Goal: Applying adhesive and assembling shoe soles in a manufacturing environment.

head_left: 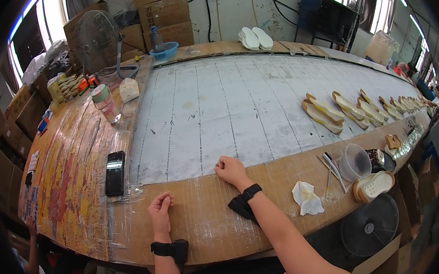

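My left hand [161, 211] rests at the near edge of the brown, film-covered worktable [197, 235], its fingers curled in and nothing showing in them. Farther right, my right hand [232, 172] lies closed in a loose fist at the near border of the white marked sheet [206, 110]. Each wrist wears a black strap with a small black box. A black phone [115, 173] lies left of my left hand. To the right of my right forearm is a crumpled white cloth or tissue [307, 198].
Pale shoe soles [323, 113] line the sheet's right side. A pen [332, 166], a clear plastic tub [355, 163] and more soles [375, 186] sit near right. At left stand a bottle [106, 103] and a fan [99, 42]. White soles [256, 39] lie at the back.
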Demonstrator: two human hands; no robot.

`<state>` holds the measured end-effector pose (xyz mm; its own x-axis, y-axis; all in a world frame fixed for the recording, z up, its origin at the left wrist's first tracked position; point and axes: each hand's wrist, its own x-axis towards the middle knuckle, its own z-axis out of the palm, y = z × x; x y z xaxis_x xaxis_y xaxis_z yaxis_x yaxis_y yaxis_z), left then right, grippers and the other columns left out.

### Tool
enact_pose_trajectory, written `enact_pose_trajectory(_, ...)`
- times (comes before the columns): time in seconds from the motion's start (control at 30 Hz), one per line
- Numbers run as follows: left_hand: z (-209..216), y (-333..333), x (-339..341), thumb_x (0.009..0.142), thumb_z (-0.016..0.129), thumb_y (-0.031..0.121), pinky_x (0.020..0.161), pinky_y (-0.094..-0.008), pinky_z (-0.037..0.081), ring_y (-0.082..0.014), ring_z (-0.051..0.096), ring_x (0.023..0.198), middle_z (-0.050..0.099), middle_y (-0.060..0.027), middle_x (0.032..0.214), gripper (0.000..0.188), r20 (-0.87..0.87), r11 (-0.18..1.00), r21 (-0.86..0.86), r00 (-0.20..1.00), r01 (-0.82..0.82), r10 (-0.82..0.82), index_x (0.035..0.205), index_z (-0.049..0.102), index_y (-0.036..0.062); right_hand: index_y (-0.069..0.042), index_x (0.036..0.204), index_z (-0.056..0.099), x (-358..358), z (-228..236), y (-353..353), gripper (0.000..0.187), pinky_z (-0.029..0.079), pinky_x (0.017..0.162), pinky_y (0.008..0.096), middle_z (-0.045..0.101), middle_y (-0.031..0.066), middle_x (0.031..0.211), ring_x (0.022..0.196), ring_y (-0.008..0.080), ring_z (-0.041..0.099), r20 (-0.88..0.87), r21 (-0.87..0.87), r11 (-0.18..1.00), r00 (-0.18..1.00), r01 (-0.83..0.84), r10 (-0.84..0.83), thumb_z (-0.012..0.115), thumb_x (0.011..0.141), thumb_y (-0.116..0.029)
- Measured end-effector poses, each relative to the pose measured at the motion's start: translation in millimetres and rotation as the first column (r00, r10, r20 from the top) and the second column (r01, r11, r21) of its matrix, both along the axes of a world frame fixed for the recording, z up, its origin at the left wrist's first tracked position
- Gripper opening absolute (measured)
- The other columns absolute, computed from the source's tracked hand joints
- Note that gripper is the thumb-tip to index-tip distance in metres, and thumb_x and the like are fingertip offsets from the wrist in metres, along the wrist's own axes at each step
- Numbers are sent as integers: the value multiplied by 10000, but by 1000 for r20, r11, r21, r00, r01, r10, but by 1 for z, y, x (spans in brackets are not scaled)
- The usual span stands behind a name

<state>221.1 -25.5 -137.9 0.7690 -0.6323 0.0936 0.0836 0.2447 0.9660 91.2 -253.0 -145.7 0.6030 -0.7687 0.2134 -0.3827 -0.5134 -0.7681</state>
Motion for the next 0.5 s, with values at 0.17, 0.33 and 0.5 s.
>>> enact_pose_trajectory(0.17,-1,1,0,825,537,26,635,-193,434,-84,525,688,585,-40,825,148,-18,1000,-3,1000,-1,1,958,587,-13,-72,639,524,0,3,2,154,432,558,382,572,113,625,634,307,556,-25,14,1000,1000,3,-3,575,683,-211)
enact_pose_trajectory(0.33,-2,0,0,822,544,33,632,-193,438,-86,531,687,591,-42,811,144,-22,1000,-2,1000,-9,9,951,590,-13,-78,676,510,-3,6,2,165,425,556,390,566,108,624,633,304,553,-51,-25,1000,999,-19,17,576,703,-227)
enact_pose_trajectory(0.5,-1,0,-1,821,543,24,631,-195,436,-87,529,684,591,-41,805,137,-16,1000,2,1000,-13,13,942,591,-19,-83,695,491,-4,8,4,177,415,545,399,554,106,612,622,303,548,-59,-79,995,997,-61,57,577,714,-237)
